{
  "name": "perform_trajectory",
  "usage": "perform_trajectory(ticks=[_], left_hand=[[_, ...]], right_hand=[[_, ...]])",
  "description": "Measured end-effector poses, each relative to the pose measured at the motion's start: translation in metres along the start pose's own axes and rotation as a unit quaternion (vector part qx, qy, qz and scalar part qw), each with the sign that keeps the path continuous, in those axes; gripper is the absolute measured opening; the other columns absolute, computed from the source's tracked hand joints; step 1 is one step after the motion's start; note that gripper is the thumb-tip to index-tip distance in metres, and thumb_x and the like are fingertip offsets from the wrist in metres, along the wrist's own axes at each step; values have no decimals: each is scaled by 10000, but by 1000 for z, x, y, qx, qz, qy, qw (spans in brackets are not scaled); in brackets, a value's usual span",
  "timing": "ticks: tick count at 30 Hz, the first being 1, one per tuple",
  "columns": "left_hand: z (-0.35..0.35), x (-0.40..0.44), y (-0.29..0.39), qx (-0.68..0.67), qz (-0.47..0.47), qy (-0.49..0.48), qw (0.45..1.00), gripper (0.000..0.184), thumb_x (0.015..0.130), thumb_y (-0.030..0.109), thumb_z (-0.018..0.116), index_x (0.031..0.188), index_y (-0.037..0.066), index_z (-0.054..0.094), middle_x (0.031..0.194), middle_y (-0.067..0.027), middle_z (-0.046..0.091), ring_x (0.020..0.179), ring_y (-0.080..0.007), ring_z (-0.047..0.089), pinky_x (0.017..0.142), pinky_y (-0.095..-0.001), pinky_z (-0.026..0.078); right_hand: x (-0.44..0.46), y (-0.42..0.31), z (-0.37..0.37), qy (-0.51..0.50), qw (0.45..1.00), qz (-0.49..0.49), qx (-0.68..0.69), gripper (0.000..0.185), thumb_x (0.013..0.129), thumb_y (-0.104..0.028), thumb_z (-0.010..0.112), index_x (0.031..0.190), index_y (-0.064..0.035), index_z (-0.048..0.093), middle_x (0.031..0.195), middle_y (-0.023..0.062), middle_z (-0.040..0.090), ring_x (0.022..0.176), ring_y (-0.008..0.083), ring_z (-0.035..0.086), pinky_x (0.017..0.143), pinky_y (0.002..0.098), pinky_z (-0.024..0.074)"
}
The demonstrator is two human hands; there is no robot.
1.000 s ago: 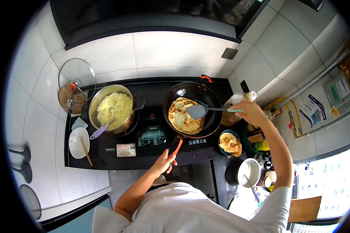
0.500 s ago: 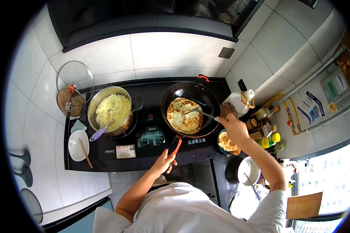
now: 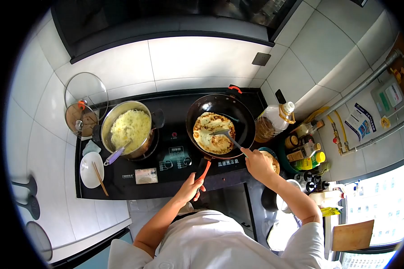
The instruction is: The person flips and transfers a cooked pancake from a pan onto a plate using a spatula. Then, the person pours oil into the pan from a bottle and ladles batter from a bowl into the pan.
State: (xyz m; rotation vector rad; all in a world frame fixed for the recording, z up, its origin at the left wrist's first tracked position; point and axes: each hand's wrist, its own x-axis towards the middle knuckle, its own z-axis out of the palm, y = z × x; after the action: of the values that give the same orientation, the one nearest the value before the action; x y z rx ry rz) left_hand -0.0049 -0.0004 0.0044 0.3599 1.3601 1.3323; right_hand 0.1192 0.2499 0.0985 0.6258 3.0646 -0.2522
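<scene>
Orange and black, the long handle (image 3: 204, 168) of a round dark wok (image 3: 245, 117) is gripped by the left hand (image 3: 189, 189), its fingers closed around it. By the right hand (image 3: 260, 166), a grey spatula with a flat blade (image 3: 233, 141) is held in a closed grasp, its blade angled over a pale round flatbread browned in patches (image 3: 205, 124). Whether the flatbread is being pressed cannot be told. It is spread across the left part of the wok's floor, with bare dark metal exposed to its right.

The wok is set on the right side of a black glass cooktop (image 3: 174, 124). On the left side, a deep stainless-steel pot (image 3: 143, 146) is filled with pale yellow shredded food (image 3: 131, 125), in which a purple-handled utensil (image 3: 116, 155) is rested. Just beside the right hand, another browned flatbread (image 3: 275, 163) is partly hidden. Behind it, a clear plastic bottle with a white cap (image 3: 273, 117) is stood near the wok.
</scene>
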Motion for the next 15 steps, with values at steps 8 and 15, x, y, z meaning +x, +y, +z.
perform_trajectory(ticks=[8,15], left_hand=[[3,-3,5,-2,-2,14,1000,304,995,270,418,1191,54,328,804,-109,562,402,-105,429,357,-240,353],[1,-1,3,-2,-8,9,1000,360,995,267,419,1248,37,304,809,-108,563,406,-104,428,361,-237,351]], right_hand=[[33,2,37,23,998,59,-4,456,873,-82,512,1320,-156,462,857,177,571,680,359,623,604,439,531],[23,18,35,103,983,42,146,376,832,-70,574,1205,-117,565,860,176,590,774,364,596,687,434,487]])
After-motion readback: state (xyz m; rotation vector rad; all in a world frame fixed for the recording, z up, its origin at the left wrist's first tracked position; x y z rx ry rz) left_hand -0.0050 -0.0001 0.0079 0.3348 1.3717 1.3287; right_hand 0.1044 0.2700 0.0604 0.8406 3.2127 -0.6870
